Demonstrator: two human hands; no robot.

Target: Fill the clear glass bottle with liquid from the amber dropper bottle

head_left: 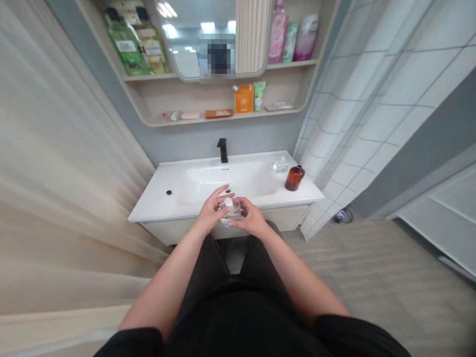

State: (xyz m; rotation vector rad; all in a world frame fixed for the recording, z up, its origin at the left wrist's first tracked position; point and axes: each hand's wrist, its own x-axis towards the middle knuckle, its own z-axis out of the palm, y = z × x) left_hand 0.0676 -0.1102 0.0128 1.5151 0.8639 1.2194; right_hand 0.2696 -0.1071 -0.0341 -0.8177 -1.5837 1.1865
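Observation:
A small clear container with a whitish top (233, 211) is held between my two hands, in front of the sink's near edge. My left hand (211, 212) grips it from the left, its thumb at the whitish part and some fingers stretched above it. Around its right side curl the fingers of my right hand (252, 218). What the container holds I cannot make out. Behind my hands lies the white sink basin (201, 174). An amber bottle (295, 178) stands on the right side of the counter, with a clear dish-like item (280, 164) behind it.
A black faucet (222, 150) rises at the basin's back. Above it, a wall cabinet (148, 119) with a mirror holds several bottles, an orange pouch (244, 98) and a green tube (259, 95). Curtains hang left (74, 148) and right (345, 109).

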